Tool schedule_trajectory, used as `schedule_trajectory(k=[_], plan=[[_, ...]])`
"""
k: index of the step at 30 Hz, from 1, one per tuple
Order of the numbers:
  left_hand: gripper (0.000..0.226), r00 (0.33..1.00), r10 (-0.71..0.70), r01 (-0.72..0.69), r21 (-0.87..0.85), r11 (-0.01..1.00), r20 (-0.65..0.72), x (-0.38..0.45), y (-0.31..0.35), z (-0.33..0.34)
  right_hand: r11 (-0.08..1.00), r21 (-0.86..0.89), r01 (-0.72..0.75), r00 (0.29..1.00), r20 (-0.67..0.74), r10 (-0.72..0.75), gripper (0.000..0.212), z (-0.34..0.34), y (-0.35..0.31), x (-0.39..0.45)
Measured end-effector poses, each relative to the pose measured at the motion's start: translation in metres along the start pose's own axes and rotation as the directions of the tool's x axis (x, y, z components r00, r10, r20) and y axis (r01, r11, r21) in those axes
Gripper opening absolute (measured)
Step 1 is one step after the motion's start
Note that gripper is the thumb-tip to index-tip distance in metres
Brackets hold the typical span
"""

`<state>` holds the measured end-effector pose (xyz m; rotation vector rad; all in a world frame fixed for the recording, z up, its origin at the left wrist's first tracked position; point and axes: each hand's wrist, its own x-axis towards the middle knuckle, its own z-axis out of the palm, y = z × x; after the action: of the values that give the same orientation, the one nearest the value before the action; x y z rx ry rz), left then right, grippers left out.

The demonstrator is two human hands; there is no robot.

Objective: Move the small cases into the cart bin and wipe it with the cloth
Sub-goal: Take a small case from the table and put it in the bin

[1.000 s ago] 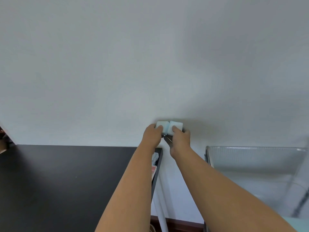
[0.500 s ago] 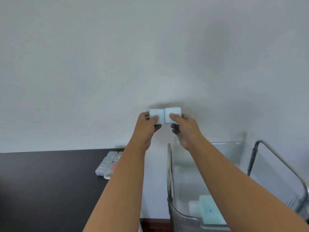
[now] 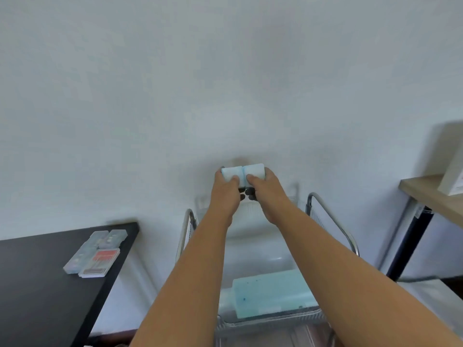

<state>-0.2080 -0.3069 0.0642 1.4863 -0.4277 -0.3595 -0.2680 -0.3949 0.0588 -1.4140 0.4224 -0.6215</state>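
Pale-blue small cases, one (image 3: 232,173) gripped by the left hand (image 3: 225,194) and one (image 3: 254,171) by the right hand (image 3: 265,194), touch side by side above the far end of the cart bin (image 3: 253,249); more cases (image 3: 96,254) lie on the black table (image 3: 37,284) at left.

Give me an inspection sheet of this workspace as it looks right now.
Surface: black table on the left; cart bin in the middle.
Job's things: two pale blue cases held side by side above the bin; clear cases on the table's edge; blue cloth in the bin.
Clutter: nothing seen.
Hands: left hand grips the left case, right hand the right.
Cables: nothing seen.
Surroundings: white wall; wooden shelf at right.
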Motion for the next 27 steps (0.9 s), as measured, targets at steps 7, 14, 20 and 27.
schedule_trajectory(k=[7,14,20,27], plan=[[0.04,0.99,-0.143,0.139,0.179,0.974,0.008,0.014,-0.047,0.029,0.97,-0.037,-0.242,0.97,-0.042,0.24,0.015,-0.043,0.042,0.023],[0.023,0.905,-0.423,0.422,0.233,0.876,-0.049,0.029,-0.117,0.043,0.812,-0.286,-0.508,0.861,-0.192,0.471,0.01,-0.082,0.088,0.044],[0.037,0.872,-0.456,0.487,0.42,0.766,-0.179,0.04,-0.166,0.061,0.728,-0.486,-0.484,0.875,-0.289,0.389,0.035,-0.106,0.135,0.044],[0.041,0.835,-0.521,0.52,0.569,0.637,-0.179,0.044,-0.179,0.074,0.536,-0.704,-0.466,0.883,-0.33,0.335,0.022,-0.114,0.151,0.049]])
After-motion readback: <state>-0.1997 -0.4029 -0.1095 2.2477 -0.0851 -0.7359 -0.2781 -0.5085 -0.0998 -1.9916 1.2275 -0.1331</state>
